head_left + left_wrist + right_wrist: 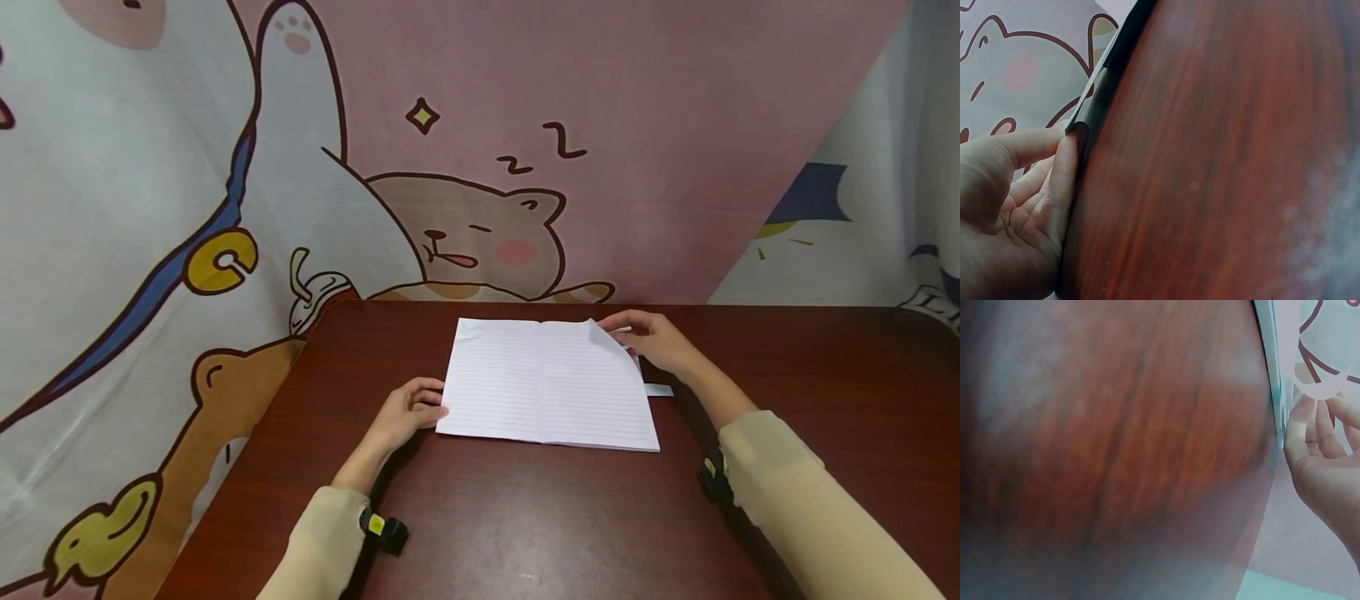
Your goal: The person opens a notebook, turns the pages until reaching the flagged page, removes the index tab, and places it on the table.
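Observation:
An open notebook (491,383) with blank ruled pages lies on the dark wooden table. My left hand (397,414) holds its left edge, thumb on top. In the left wrist view, the thumb and a finger of that left hand (1022,194) pinch the thin edge. Over at the upper right corner, my right hand (656,342) pinches a page corner, which curls up and inward. The right wrist view has the curved page (1319,387) at the fingertips of the right hand (1325,469). A pale blue strip (659,390) sticks out from under the notebook's right side.
The reddish-brown table (525,517) extends around the notebook on all sides. Behind and to the left hangs a cloth (637,150) printed with cartoon animals, meeting the table's back edge. Each forearm wears a dark wrist camera (386,532).

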Demonstrator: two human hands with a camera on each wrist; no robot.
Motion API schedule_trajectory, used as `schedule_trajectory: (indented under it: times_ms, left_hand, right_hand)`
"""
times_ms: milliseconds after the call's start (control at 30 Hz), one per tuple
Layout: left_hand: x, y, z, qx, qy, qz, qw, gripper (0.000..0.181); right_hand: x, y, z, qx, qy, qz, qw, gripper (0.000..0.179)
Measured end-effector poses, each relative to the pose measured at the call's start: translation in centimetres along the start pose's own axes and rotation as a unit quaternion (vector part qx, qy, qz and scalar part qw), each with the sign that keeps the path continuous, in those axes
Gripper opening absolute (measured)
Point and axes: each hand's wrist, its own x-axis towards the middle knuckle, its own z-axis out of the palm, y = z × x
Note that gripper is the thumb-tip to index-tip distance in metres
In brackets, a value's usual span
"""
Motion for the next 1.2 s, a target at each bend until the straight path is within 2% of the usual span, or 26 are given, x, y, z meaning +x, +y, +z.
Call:
schedule_trajectory:
  times_ms: [300, 1033, 1200]
  left_hand:
    - [0.0, 0.0, 0.0, -0.001, 0.0, -0.001, 1.0, 0.043]
    - [0.0, 0.0, 0.1, -0.002, 0.004, -0.005, 1.0, 0.042]
    - [0.1, 0.0, 0.1, -0.002, 0.007, -0.004, 1.0, 0.042]
  right_hand:
    - [0.1, -0.1, 0.2, 0.002, -0.016, 0.0, 0.9999, 0.034]
    - [0.1, -0.4, 0.8, 0.025, -0.068, -0.036, 0.9967, 0.036]
    - [0.3, -0.4, 1.2, 0.013, -0.073, -0.042, 0.9964, 0.038]
